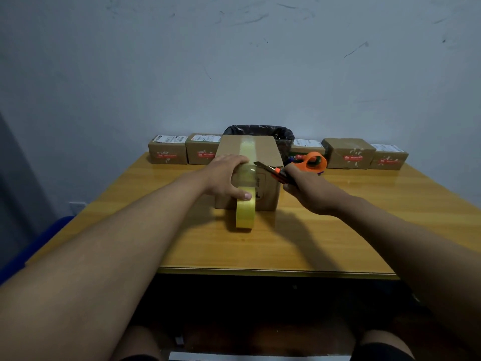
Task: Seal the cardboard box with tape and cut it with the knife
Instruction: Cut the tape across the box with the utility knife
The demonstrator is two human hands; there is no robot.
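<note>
The glossy yellow wooden bench (338, 230) ran from the near edge toward the grey wall. Nearest on it stood the yellow roll of packing tape (244, 214), upright on its edge, just in front of the brown cardboard box (268, 194). The left hand (229, 175) lay over the near top edge of the box, fingers spread across the stretch of tape coming off the roll, thumb down against the top of the roll. The right hand (304, 191) was closed around the orange-and-black utility knife (273, 171), whose blade pointed left and touched the tape at the box's top edge. A strip of clear yellowish tape (247, 147) ran along the middle of the box lid. Beyond the right hand lay an orange tape dispenser (315, 161). Farther back stood a black-lined bin (283, 138), and along the far edge a row of small brown labelled parcels (348, 153).
</note>
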